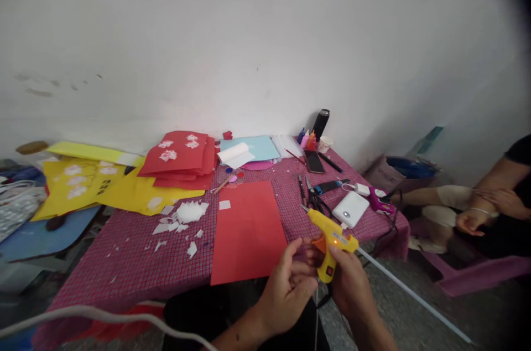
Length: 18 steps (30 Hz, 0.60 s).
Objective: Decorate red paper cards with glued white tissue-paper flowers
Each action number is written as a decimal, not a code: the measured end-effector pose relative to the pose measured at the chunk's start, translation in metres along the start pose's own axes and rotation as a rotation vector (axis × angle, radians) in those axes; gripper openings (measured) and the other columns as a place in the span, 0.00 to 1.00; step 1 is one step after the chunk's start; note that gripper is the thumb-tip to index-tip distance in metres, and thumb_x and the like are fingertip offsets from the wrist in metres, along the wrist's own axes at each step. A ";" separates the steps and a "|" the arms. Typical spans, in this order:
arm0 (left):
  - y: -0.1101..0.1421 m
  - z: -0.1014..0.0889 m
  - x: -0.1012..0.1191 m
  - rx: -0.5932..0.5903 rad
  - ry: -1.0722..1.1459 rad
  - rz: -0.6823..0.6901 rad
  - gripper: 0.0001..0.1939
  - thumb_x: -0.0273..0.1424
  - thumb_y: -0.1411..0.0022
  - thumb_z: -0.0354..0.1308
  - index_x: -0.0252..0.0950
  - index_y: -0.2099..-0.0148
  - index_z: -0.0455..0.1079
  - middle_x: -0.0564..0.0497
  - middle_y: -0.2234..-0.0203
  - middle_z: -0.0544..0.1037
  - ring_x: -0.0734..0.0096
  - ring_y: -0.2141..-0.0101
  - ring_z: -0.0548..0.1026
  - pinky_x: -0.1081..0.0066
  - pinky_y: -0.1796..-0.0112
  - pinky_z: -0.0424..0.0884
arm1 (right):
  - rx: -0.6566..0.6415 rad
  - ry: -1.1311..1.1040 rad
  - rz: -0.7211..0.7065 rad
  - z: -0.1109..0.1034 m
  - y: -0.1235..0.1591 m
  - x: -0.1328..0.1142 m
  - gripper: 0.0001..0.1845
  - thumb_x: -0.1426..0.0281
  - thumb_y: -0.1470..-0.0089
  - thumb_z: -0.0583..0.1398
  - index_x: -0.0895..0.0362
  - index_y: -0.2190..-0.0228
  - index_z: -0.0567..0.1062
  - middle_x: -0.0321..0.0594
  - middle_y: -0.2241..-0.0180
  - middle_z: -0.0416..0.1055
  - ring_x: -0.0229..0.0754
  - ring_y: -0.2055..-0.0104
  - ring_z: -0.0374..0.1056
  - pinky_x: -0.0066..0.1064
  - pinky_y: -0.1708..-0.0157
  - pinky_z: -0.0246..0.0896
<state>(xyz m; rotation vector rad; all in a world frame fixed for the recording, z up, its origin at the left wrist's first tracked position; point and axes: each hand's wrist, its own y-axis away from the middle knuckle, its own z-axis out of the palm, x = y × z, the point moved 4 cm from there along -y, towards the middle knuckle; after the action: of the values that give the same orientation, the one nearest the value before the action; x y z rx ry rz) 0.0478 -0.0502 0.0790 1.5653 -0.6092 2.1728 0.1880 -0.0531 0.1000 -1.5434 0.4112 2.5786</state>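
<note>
My right hand (350, 279) is closed around the handle of a yellow hot glue gun (329, 232), nozzle pointing up and left, a small red light lit on its side. My left hand (290, 282) sits right beside it with fingers curled toward the handle; what it pinches, if anything, is hidden. Both hands hover at the near edge of a low table with a pink checked cloth (136, 262). A red paper sheet (248, 232) lies on the cloth just left of the hands.
On the table lie red flower-decorated cards (180, 157), yellow sheets (136, 193), white paper scraps (186, 212), blue paper (259, 147), scissors (315, 199), a white power bank (350, 208), a phone (314, 161), a black bottle (320, 123). Another person's arm and hand (477, 215) rest at right.
</note>
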 end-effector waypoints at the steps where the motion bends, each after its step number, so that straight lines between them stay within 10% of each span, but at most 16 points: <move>1: 0.002 -0.005 0.003 0.011 -0.048 0.020 0.34 0.38 0.34 0.59 0.41 0.32 0.49 0.42 0.56 0.78 0.65 0.60 0.78 0.64 0.59 0.73 | -0.006 0.046 -0.044 0.001 -0.004 -0.007 0.16 0.59 0.47 0.65 0.57 0.60 0.79 0.46 0.64 0.80 0.47 0.69 0.74 0.33 0.73 0.67; 8: -0.010 -0.094 0.054 0.299 -0.276 0.092 0.13 0.37 0.32 0.55 0.37 0.48 0.68 0.50 0.67 0.79 0.71 0.66 0.77 0.68 0.60 0.73 | -0.186 0.491 -0.073 0.023 -0.047 -0.035 0.17 0.58 0.45 0.63 0.60 0.62 0.77 0.35 0.80 0.70 0.35 0.79 0.61 0.26 0.79 0.53; 14: -0.071 -0.213 0.108 0.670 -0.307 0.281 0.13 0.38 0.37 0.59 0.36 0.54 0.68 0.52 0.70 0.78 0.74 0.73 0.75 0.73 0.68 0.72 | -0.228 0.766 0.038 0.058 -0.107 -0.018 0.13 0.60 0.51 0.63 0.57 0.72 0.71 0.30 0.82 0.63 0.34 0.81 0.57 0.25 0.81 0.52; 18: -0.103 -0.260 0.107 0.753 -0.354 0.297 0.13 0.37 0.39 0.57 0.35 0.55 0.68 0.52 0.71 0.77 0.72 0.73 0.75 0.73 0.69 0.71 | -0.268 0.872 0.032 0.080 -0.140 -0.005 0.08 0.66 0.52 0.60 0.57 0.69 0.71 0.28 0.82 0.61 0.34 0.82 0.56 0.25 0.81 0.49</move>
<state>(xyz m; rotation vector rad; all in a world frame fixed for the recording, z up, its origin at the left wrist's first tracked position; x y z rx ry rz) -0.1308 0.1861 0.1201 2.4061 -0.0985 2.5300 0.1544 0.1039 0.1161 -2.7245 0.1408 1.8851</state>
